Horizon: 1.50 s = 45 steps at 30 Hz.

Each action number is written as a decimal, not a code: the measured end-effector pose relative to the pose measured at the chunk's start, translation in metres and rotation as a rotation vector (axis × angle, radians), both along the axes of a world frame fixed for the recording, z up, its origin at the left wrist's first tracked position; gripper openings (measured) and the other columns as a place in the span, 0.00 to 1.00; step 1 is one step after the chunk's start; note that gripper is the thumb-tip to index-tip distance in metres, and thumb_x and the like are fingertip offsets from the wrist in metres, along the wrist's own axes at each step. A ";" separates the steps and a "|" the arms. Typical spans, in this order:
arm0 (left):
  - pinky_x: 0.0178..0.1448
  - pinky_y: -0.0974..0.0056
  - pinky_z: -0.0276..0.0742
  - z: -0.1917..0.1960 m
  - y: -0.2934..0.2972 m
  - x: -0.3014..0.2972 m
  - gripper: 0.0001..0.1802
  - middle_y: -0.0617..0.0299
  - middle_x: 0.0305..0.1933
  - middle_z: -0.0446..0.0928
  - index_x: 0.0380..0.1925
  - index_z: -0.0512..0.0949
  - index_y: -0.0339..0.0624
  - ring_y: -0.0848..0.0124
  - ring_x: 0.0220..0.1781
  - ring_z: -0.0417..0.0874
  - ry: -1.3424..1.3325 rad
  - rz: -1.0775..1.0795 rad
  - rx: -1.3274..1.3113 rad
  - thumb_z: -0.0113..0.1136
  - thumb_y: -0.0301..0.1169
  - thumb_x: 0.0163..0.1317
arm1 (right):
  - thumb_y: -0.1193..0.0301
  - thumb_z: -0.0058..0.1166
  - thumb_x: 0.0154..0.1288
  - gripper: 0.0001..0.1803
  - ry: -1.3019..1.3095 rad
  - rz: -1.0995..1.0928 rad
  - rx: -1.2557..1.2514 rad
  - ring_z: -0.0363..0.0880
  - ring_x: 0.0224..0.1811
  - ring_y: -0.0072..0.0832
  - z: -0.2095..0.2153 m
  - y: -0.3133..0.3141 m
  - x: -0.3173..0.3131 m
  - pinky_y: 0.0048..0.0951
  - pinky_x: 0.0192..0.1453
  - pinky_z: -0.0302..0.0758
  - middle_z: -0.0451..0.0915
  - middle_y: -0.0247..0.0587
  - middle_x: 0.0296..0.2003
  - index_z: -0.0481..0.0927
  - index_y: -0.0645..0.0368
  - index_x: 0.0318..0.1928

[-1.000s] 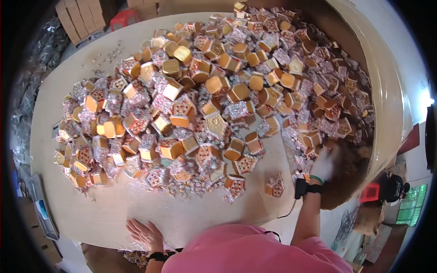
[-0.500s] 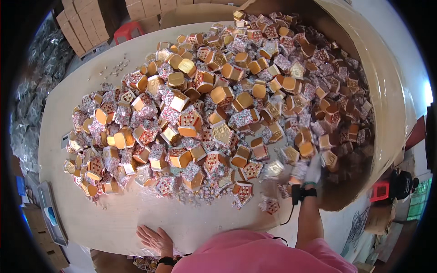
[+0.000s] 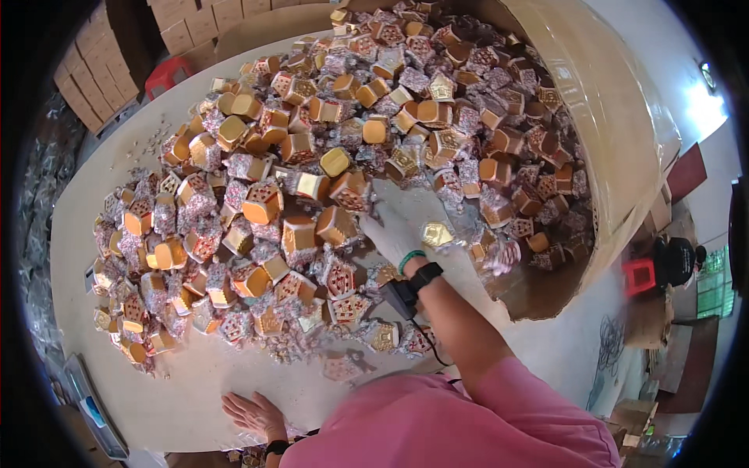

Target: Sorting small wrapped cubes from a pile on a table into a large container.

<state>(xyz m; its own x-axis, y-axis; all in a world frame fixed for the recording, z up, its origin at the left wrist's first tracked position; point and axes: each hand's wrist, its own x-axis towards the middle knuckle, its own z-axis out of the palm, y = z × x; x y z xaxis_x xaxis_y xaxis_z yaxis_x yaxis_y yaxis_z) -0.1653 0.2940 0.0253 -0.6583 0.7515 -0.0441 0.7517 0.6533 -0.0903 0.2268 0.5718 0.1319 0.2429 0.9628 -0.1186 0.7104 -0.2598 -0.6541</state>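
Observation:
A large heap of small house-shaped pieces [image 3: 262, 204], with gold or orange-brown bases and red-and-white sides in clear, speckled wrap, covers the table [image 3: 234, 373]. My right hand [image 3: 390, 234], in a whitish glove, reaches into the middle of the heap. Its fingers are stretched out against several pieces at its left, with none seen in its grasp. Just right of it lies a gold-bottomed piece [image 3: 437, 233]. My left hand [image 3: 254, 415] rests flat on the near part of the table, fingers apart, away from the heap.
A big open carton [image 3: 616, 117] lies on its side at the right, with more pieces inside and spilling out. A grey tray [image 3: 95, 405] is at the left edge. Stacked boxes [image 3: 94, 66] and red stools [image 3: 168, 76] stand beyond the table.
My right hand has moved left from beside the carton into the heap, and pieces there have shifted left. The view has swung a little right; my left hand stays on the table.

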 end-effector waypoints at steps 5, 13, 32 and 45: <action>0.72 0.42 0.45 0.001 -0.004 0.004 0.37 0.52 0.75 0.48 0.70 0.51 0.39 0.51 0.77 0.44 0.008 -0.004 0.008 0.41 0.50 0.67 | 0.64 0.49 0.66 0.16 -0.262 -0.189 0.658 0.75 0.50 0.45 0.055 -0.034 0.077 0.40 0.53 0.71 0.78 0.49 0.46 0.76 0.61 0.48; 0.72 0.40 0.44 0.006 0.003 0.005 0.38 0.51 0.76 0.46 0.70 0.49 0.38 0.50 0.77 0.42 -0.021 0.005 -0.018 0.37 0.53 0.69 | 0.50 0.36 0.70 0.31 -0.407 -0.861 -0.034 0.75 0.55 0.48 -0.019 -0.063 0.293 0.42 0.55 0.70 0.75 0.60 0.53 0.76 0.66 0.51; 0.71 0.43 0.47 -0.005 -0.003 0.001 0.36 0.53 0.75 0.48 0.70 0.50 0.40 0.53 0.77 0.44 0.055 -0.043 0.009 0.38 0.50 0.69 | 0.52 0.44 0.65 0.25 -0.035 -0.041 0.115 0.79 0.45 0.41 -0.003 -0.013 0.115 0.36 0.51 0.72 0.80 0.52 0.39 0.78 0.62 0.46; 0.72 0.42 0.43 -0.002 0.003 0.002 0.37 0.51 0.76 0.46 0.70 0.49 0.39 0.52 0.77 0.42 0.021 -0.039 -0.007 0.39 0.49 0.68 | 0.56 0.41 0.63 0.24 -0.586 -1.080 0.308 0.76 0.51 0.49 0.042 -0.056 0.276 0.48 0.56 0.69 0.78 0.52 0.49 0.77 0.58 0.49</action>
